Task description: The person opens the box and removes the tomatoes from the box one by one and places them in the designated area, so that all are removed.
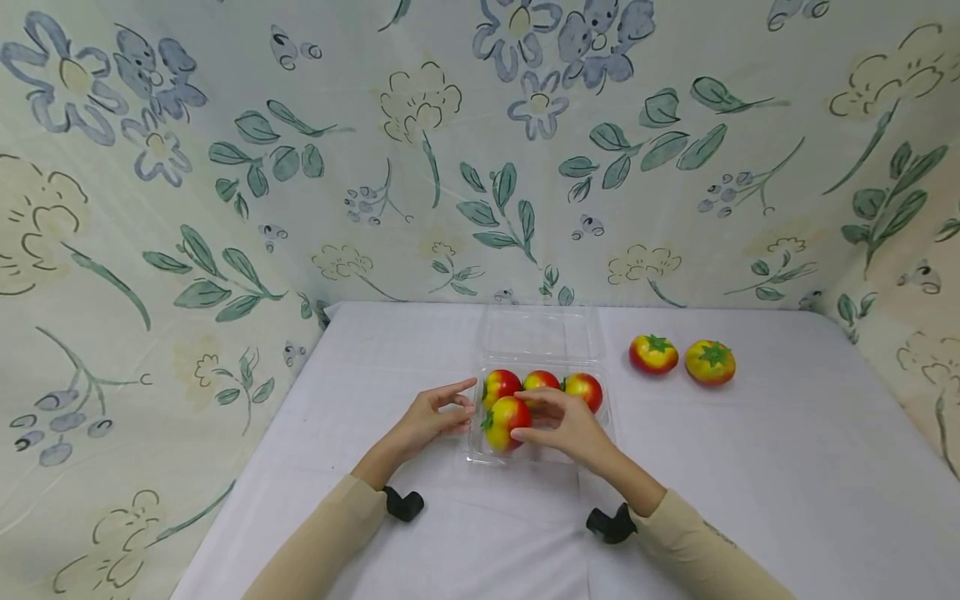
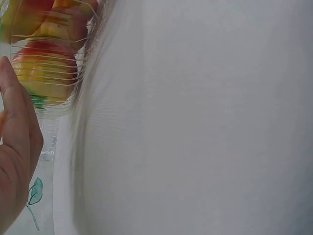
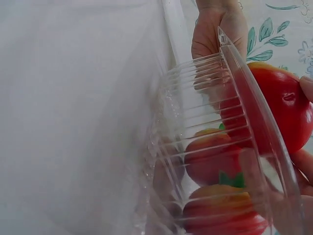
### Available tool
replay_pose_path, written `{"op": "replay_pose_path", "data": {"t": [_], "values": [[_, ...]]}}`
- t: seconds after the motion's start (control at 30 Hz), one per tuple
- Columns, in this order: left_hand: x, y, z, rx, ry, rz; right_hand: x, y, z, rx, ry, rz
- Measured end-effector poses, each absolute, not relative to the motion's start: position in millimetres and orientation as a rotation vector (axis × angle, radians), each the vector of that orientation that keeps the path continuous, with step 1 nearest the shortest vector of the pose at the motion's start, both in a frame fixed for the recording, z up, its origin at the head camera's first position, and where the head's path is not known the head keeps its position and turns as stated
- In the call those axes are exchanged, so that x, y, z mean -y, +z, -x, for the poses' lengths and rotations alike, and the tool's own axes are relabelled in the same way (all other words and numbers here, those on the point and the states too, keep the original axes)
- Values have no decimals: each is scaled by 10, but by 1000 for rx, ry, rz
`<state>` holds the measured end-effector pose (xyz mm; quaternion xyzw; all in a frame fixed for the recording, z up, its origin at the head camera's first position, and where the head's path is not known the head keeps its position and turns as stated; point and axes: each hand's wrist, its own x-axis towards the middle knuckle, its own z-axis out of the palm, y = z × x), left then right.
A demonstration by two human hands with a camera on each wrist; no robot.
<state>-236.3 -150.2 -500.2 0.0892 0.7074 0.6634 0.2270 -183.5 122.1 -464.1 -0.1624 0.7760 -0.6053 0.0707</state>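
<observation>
A clear plastic clamshell box (image 1: 474,450) lies with its lid (image 1: 540,333) folded back. Three red-and-yellow tomatoes (image 1: 583,390) with green leafy tops form its back row. My right hand (image 1: 573,429) pinches another tomato (image 1: 507,423) between thumb and fingers, over the box's front left part. In the right wrist view this held tomato (image 3: 283,105) rises above the box rim. At the box's left side is my left hand (image 1: 427,421), its fingers extended along the wall. The left wrist view shows those fingers (image 2: 17,112) beside the ribbed plastic.
Two more tomatoes, one (image 1: 653,355) nearer the box and one (image 1: 710,362) farther right, sit on the white tablecloth (image 1: 750,467). A floral cloth (image 1: 480,167) hangs behind and at the sides. Black wrist cameras (image 1: 611,525) jut inward below both hands.
</observation>
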Motion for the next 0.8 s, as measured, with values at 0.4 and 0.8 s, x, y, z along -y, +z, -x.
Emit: {"op": "replay_pose_path", "data": {"t": [0.4, 0.8], "values": [[1502, -4988, 2355, -1936, 1844, -244, -1374, -4632, 1866, -2235, -1884, 270], [1499, -4996, 2354, -1931, 1852, -242, -1498, -4589, 1866, -2298, -1841, 173]]}}
